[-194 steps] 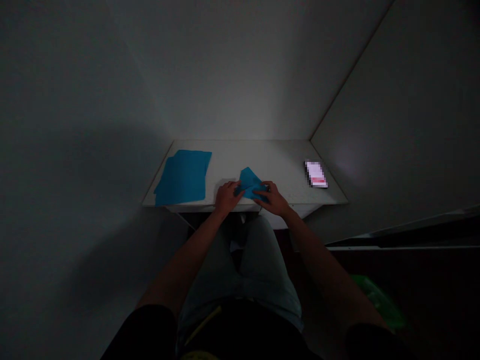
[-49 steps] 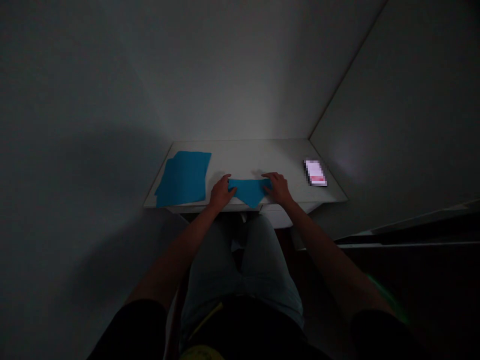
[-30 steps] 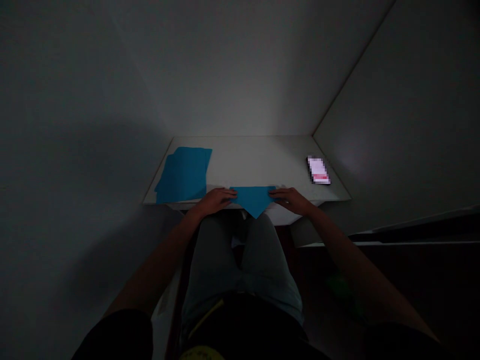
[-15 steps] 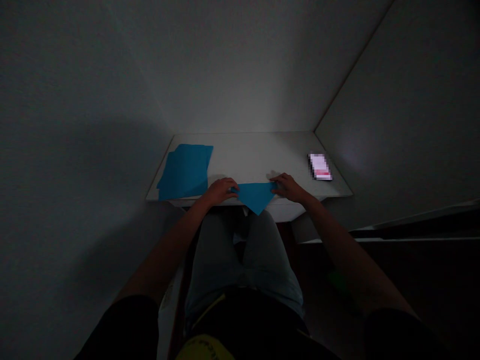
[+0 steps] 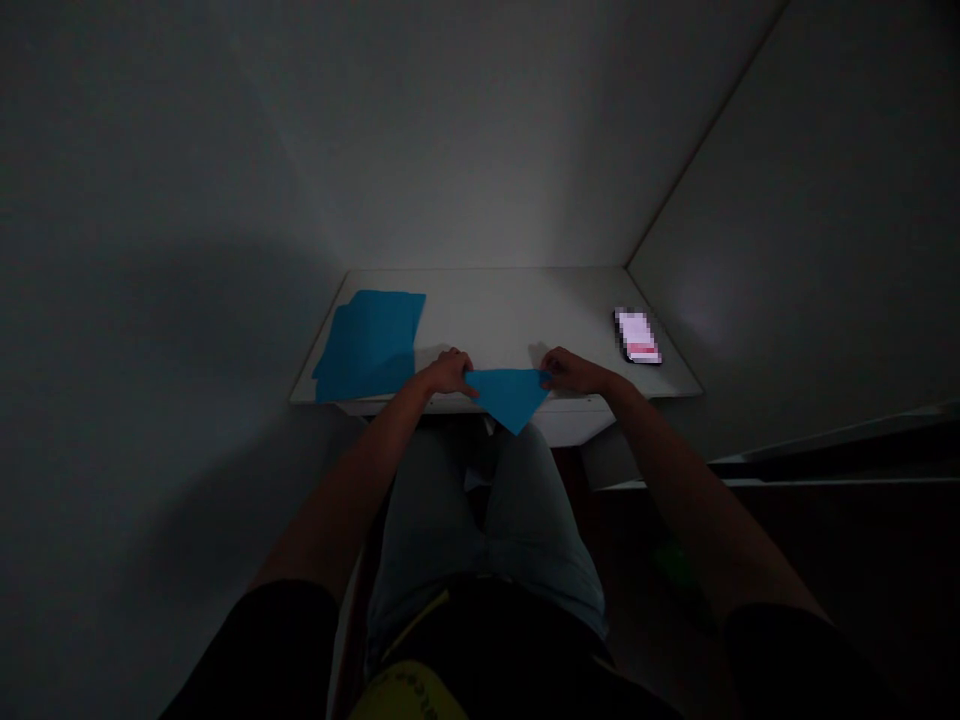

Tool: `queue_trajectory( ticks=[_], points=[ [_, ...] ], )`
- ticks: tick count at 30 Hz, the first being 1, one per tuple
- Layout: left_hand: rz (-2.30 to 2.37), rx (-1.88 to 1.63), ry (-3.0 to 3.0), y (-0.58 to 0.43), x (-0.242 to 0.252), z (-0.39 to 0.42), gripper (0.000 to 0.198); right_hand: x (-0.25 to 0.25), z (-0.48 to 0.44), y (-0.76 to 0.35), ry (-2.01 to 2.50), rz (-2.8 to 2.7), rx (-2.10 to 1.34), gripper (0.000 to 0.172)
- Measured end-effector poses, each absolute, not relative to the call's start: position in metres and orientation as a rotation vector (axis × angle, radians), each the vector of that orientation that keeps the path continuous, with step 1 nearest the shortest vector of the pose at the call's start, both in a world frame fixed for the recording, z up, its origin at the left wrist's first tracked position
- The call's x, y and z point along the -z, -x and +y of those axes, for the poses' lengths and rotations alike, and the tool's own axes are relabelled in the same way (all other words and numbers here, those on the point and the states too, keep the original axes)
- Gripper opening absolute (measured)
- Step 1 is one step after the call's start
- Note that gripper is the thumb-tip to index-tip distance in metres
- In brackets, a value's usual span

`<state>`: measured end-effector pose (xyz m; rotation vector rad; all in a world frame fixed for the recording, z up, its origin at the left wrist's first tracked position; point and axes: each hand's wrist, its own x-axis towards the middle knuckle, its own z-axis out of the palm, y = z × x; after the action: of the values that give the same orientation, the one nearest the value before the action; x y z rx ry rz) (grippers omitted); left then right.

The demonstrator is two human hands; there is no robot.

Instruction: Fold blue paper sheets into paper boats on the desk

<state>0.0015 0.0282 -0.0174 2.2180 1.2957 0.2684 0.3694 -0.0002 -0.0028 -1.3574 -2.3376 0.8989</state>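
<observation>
A blue sheet of paper point(image 5: 511, 396), folded to a triangle, has its long edge toward the wall and its point hanging past the table's front edge toward my legs. Its left corner is pinched in my left hand point(image 5: 451, 373), thumb on the near side. My right hand point(image 5: 568, 371) grips the opposite corner, fingers curled around it. Left of my left hand lies a stack of blue paper sheets point(image 5: 371, 345), slightly fanned out.
The narrow white table point(image 5: 495, 315) meets a wall at the back and another on the right. A phone point(image 5: 637, 336) with a lit, blurred screen lies near the table's right end. My legs point(image 5: 480, 520) are under the front edge. The light is dim.
Both hands keep hold of the paper's corners. The left hand's fingers have shifted slightly at the corner, and the right hand's fingers have curled in more. The stack and phone stay put.
</observation>
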Motion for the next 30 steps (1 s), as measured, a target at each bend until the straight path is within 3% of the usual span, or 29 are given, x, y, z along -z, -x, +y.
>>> queue_trajectory(
  ticks=[5,8,15,21,26,30],
  points=[
    [1.223,-0.361,-2.131,0.001,0.017,0.015,0.055,0.006,-0.004,-0.370,1.406,-2.246,-1.047,0.048],
    [1.293,-0.357,-2.089,0.001,0.015,0.008,0.061,0.006,-0.006,-0.369,1.439,-2.238,-1.004,0.039],
    [1.484,-0.359,-2.154,-0.001,0.013,0.004,0.051,0.010,-0.009,-0.370,1.480,-2.183,-0.921,0.023],
    [1.574,-0.310,-2.096,-0.002,0.008,-0.006,0.042,0.011,-0.021,-0.369,1.532,-2.056,-0.876,0.047],
    [1.573,-0.431,-2.018,-0.003,0.006,-0.017,0.043,0.014,-0.029,-0.364,1.524,-2.044,-0.822,0.039],
    [1.469,-0.502,-2.068,-0.005,0.007,-0.030,0.020,0.018,-0.034,-0.362,1.413,-2.074,-0.687,0.030]
  ],
)
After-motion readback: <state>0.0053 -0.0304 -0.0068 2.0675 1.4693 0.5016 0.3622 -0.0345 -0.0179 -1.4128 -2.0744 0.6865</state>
